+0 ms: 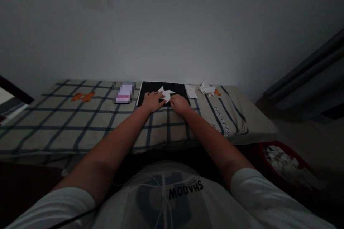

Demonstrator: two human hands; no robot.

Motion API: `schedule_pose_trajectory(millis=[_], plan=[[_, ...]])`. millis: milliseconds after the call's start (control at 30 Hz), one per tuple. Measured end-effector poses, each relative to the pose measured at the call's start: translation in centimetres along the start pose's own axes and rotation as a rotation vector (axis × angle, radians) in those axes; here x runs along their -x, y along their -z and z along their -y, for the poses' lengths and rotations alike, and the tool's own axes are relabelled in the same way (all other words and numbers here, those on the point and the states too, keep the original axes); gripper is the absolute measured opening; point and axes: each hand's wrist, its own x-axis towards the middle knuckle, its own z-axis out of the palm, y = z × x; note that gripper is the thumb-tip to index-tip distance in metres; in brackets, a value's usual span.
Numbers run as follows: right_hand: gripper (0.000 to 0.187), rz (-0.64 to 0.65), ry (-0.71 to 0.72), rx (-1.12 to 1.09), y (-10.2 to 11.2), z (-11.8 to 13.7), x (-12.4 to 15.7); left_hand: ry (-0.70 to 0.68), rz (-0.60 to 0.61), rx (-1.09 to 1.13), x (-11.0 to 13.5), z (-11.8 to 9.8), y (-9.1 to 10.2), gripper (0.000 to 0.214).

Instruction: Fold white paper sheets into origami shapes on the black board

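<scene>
Insp. of work area, dim light. Main item: white folded paper (167,94), several pointed flaps, lying on the black board (150,87) approx. mid-width, toward its near edge. Board sits on the checked cloth (67,114), close to cloth's far edge by the wall (172,35); row of small holes along board's far edge, L & R corners.

L hand (154,101): palm down over board's near L part, fingers laid on paper from its L side. Contact w/ paper noted; pressing or pinching, can't tell. R hand (180,104): fingers curled in, over board's near R corner, tips at paper's near R side. Pinch vs. mere contact: can't tell, too small & dark.

Adj. items: phone (124,93), pixelated, lit screen, just beyond board's L edge, apart from it. Loose white paper (192,92) just beside board's R edge; further R, a white paper pile (206,88) near cloth's far R corner. Orange motif (83,96) toward cloth's far L corner. Below cloth's near R corner: red basin (262,152) w/ many white paper pcs.
</scene>
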Motion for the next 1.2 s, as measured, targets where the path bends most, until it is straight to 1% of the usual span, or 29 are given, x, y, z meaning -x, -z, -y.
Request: schedule_pose_trajectory(millis=[100,167,300,333,400,467,533,567,633,767,867,933,1000,1067,1100,1133,1167,1200], plan=[[0.031,-0.009,0.051,-0.030,0.1,0.0,0.2,-0.025,-0.014,-0.004,0.1,0.0,0.0,0.053],[0.032,-0.030,0.037,-0.064,0.1,-0.1,0.1,-0.053,-0.027,-0.012,0.2,0.1,-0.1,0.050],[0.037,-0.202,-0.133,-0.092,0.2,-0.7,-1.0,-0.136,-0.040,-0.002,0.4,0.3,-0.3,0.045],[0.037,-0.221,-0.177,-0.091,0.2,-0.9,-1.5,-0.164,-0.033,0.009,0.5,0.4,-0.3,0.044],[0.038,-0.187,-0.276,-0.076,0.2,-1.3,-2.3,-0.210,-0.011,0.032,0.6,0.5,-0.3,0.042],[0.040,-0.090,-0.345,-0.054,0.1,-1.6,-3.0,-0.236,0.003,0.046,0.6,0.5,-0.2,0.040],[0.039,-0.027,-0.371,-0.050,0.0,-1.9,-3.4,-0.252,-0.001,0.047,0.7,0.5,-0.1,0.038],[0.036,-0.022,-0.377,-0.062,-0.1,-2.0,-3.6,-0.258,-0.008,0.043,0.7,0.4,0.0,0.038],[0.029,-0.050,-0.404,-0.139,-0.2,-2.2,-3.8,-0.263,-0.033,0.030,0.8,0.3,0.2,0.037],[0.017,-0.137,-0.498,-0.495,-0.5,-2.9,-4.0,-0.260,-0.102,0.010,1.2,-0.1,0.8,0.036],[0.011,-0.207,-0.533,-0.678,-0.3,-3.5,-3.7,-0.198,-0.163,0.077,1.5,-0.1,1.4,0.039],[0.007,-0.281,-0.601,-0.909,0.0,-3.8,-3.1,-0.120,-0.235,0.178,1.3,-0.1,1.6,0.042],[0.005,-0.346,-0.684,-1.195,0.5,-4.0,-2.5,-0.032,-0.329,0.322,0.8,-0.2,1.7,0.041],[0.006,-0.367,-0.712,-1.300,1.0,-4.2,-1.8,0.074,-0.390,0.517,-0.1,-0.7,1.6,0.040],[0.006,-0.375,-0.719,-1.325,1.2,-4.2,-1.5,0.141,-0.391,0.634,-0.6,-1.1,1.5,0.044],[0.007,-0.380,-0.725,-1.348,1.5,-4.3,-1.3,0.213,-0.357,0.762,-1.2,-1.7,1.5,0.049],[0.007,-0.385,-0.733,-1.390,1.6,-4.4,-1.0,0.276,-0.322,0.880,-1.8,-2.3,1.4,0.050],[0.007,-0.387,-0.740,-1.446,1.8,-4.5,-0.8,0.313,-0.266,0.983,-2.3,-3.0,1.5,0.045]])
